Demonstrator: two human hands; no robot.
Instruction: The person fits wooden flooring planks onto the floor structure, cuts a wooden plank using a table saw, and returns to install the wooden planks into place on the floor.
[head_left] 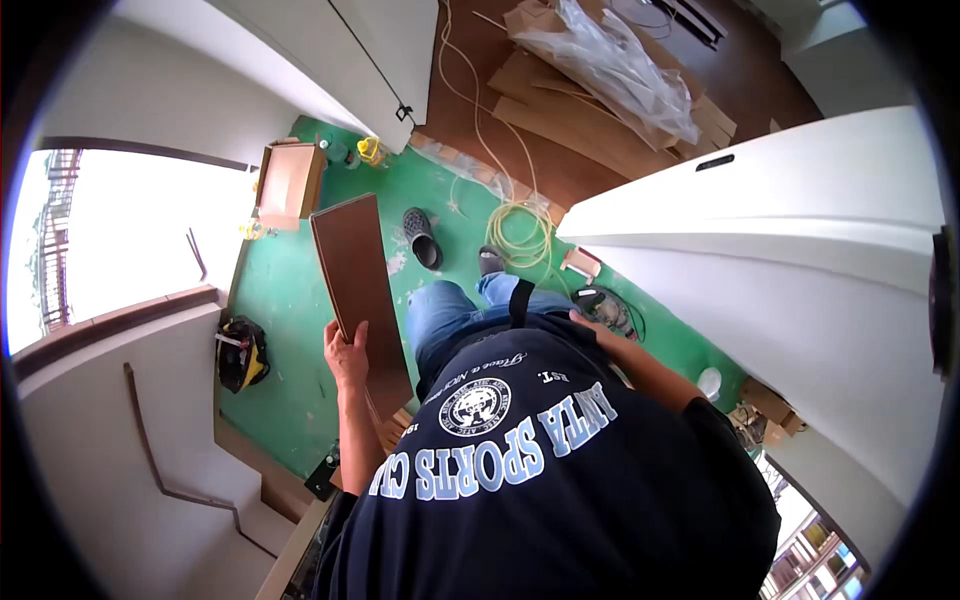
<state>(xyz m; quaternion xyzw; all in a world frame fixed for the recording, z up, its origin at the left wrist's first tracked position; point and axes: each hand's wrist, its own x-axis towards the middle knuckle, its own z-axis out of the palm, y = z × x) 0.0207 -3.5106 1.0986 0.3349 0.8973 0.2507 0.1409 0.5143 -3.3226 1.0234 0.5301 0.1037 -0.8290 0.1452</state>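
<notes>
My left hand (347,352) grips the long edge of a dark brown floor plank (355,265), thumb on its broad face and fingers around the edge. The plank stands tilted beside my left leg, and my shirt and arm cover part of its near end. My right hand (588,325) rests against my hip by the jeans (540,302); the shirt and forearm hide most of its fingers. Dark grey clogs (422,238) are on my feet, over a green floor (290,330).
Ahead lies a coiled pale hose (520,235). A corded power tool (603,312) sits right of my feet. At left are an open cardboard box (287,185), yellow-capped bottle (371,152) and black-yellow bag (242,355). A white door (760,190) stands at right; cardboard and plastic wrap (620,75) lie beyond.
</notes>
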